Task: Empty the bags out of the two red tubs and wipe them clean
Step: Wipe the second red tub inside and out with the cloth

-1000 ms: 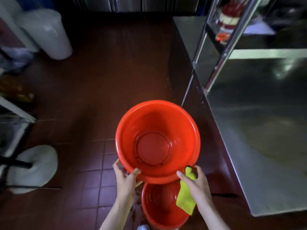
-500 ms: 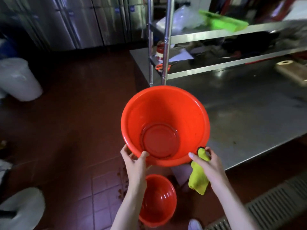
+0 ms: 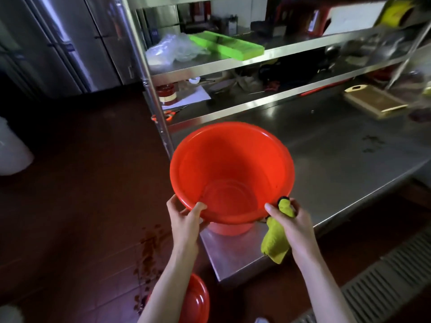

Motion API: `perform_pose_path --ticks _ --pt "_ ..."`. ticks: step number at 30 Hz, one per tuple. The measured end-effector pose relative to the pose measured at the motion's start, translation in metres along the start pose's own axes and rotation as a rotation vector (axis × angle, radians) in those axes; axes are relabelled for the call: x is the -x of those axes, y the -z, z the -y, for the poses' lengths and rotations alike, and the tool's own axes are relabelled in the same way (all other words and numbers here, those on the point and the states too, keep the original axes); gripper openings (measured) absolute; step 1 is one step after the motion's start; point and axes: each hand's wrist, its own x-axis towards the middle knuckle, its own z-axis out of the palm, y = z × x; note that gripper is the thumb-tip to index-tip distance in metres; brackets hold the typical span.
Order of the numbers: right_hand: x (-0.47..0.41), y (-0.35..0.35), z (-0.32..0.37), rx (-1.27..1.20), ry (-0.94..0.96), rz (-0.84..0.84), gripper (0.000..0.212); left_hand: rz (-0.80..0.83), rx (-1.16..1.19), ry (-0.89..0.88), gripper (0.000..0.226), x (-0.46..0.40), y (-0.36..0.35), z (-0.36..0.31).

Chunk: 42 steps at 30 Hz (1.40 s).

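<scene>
Steel desk [image 3: 331, 155] fills the right side of my view, with a shelf rack [image 3: 233, 64] standing over its far edge and brown floor tiles [image 3: 77, 206] off to the left. Over the near left corner of that desk I've got the big red tub [image 3: 233, 169], mouth up and tilted toward me; I can't tell whether its base touches the steel. Inside it's bare, no bags. My left hand [image 3: 184, 220] has the near rim on the left, thumb hooked inside, fingers curled under the lip. My right hand [image 3: 293, 224] is on the near rim at the right, thumb over the edge, and the same grip pinches a yellow cloth [image 3: 276, 241] that hangs down from the palm beside the tub wall. Down at the bottom edge, the second red tub [image 3: 196, 301] sits on the floor between my forearms, partly hidden by my left arm. Up on the shelf, a green tray [image 3: 228, 45] lies beside some crumpled clear plastic [image 3: 172, 50].
</scene>
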Motion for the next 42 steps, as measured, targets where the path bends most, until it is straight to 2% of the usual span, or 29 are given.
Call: perform_pose_path --ticks 6,11,14,16,18,20,21,23,25,27,30,36,40,42 --pt "-0.058 0.064 -0.003 0.040 -0.028 0.023 0.044 -0.041 -0.012 0.088 0.061 0.004 -0.083 0.032" --pt "-0.091 0.087 0.002 0.108 -0.036 0.062 0.054 -0.078 0.001 0.071 0.059 -0.010 -0.116 0.039" --pt "-0.103 0.096 0.007 0.109 -0.051 0.016 0.056 -0.085 -0.019 0.033 0.053 -0.019 -0.124 0.038" --pt "-0.104 0.099 0.015 0.073 -0.068 -0.056 0.054 -0.158 -0.216 -0.113 0.057 -0.015 -0.126 0.035" --pt "-0.103 0.098 0.026 0.027 -0.061 -0.093 0.051 -0.219 -0.468 -0.406 0.063 0.002 -0.127 0.026" --pt "-0.101 0.089 0.039 -0.006 -0.040 -0.073 0.051 -0.099 -0.563 -0.712 0.053 0.022 -0.131 0.016" --pt "-0.100 0.082 0.045 -0.028 -0.035 -0.051 0.052 0.038 -0.557 -0.773 0.045 0.034 -0.136 0.010" --pt "-0.098 0.065 0.056 -0.094 -0.039 -0.005 0.057 0.336 -0.535 -0.686 0.037 0.050 -0.149 0.003" --pt "-0.096 0.045 0.068 -0.164 -0.047 0.028 0.058 0.511 -0.549 -0.556 0.040 0.050 -0.159 0.005" --pt "-0.095 0.029 0.079 -0.177 -0.038 0.051 0.054 0.517 -0.523 -0.479 0.036 0.037 -0.161 0.008" --pt "-0.100 0.019 0.091 -0.149 0.001 0.152 0.046 0.463 -0.306 -0.330 0.027 0.013 -0.152 -0.002" --pt "-0.118 0.021 0.099 -0.033 0.016 0.326 0.052 0.464 0.060 -0.125 0.032 -0.036 -0.133 -0.032" --pt "-0.115 0.009 0.096 -0.261 -0.168 0.444 0.078 0.608 0.211 0.016 0.037 -0.048 -0.132 -0.045" --pt "-0.115 0.006 0.099 -0.329 -0.216 0.473 0.075 0.667 0.182 0.013 0.036 -0.050 -0.137 -0.045"
